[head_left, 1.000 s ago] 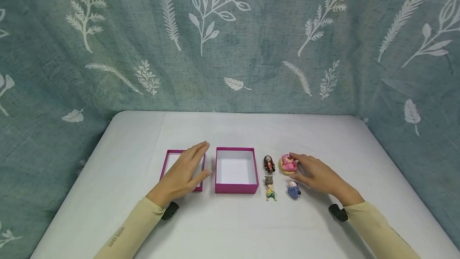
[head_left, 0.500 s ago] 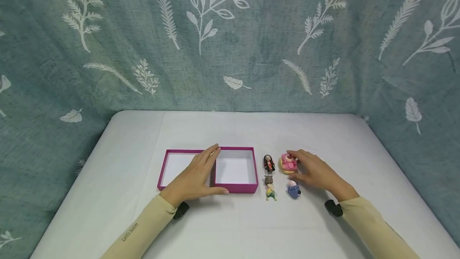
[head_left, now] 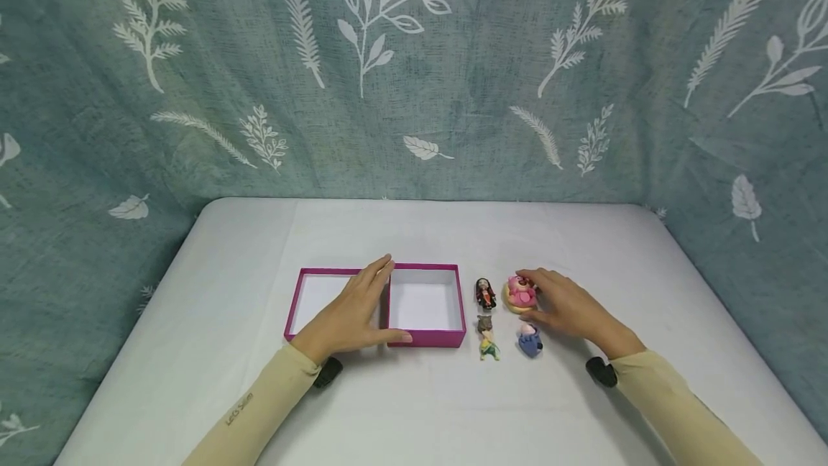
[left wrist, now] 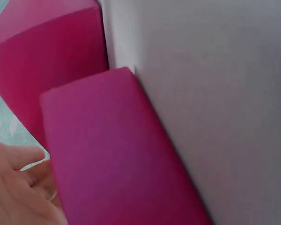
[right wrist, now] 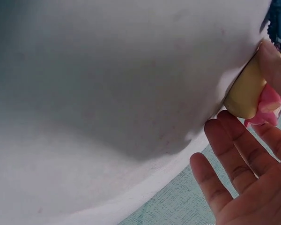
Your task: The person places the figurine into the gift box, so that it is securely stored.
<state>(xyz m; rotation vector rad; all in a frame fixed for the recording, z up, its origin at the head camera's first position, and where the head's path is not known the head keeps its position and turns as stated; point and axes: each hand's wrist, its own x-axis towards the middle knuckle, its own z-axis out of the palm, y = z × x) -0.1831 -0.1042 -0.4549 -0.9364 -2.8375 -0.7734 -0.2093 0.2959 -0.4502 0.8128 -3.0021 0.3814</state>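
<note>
My left hand (head_left: 354,313) lies over the gap between two magenta-rimmed white box parts, a shallow lid (head_left: 323,299) and a deeper box (head_left: 432,339). Its thumb runs along the box's front wall and its straight fingers reach the far left corner. Magenta walls of the lid (left wrist: 107,154) and box (left wrist: 47,56) fill much of the left wrist view. My right hand (head_left: 572,308) pinches a pink bear figurine (head_left: 520,295) seated in a yellow ring (right wrist: 246,93), thumb on one side and fingers on the other.
Left of the bear lie a black-haired figurine (head_left: 485,295) in black and red and a figurine (head_left: 488,344) in yellow and green. A blue figurine (head_left: 530,342) sits nearer the front. Patterned green cloth (head_left: 479,142) hangs behind the white table (head_left: 414,408).
My left hand has moved right from over the lid to the box's left side, then held nearly still. My right hand stays at the bear figurine, which remains in place.
</note>
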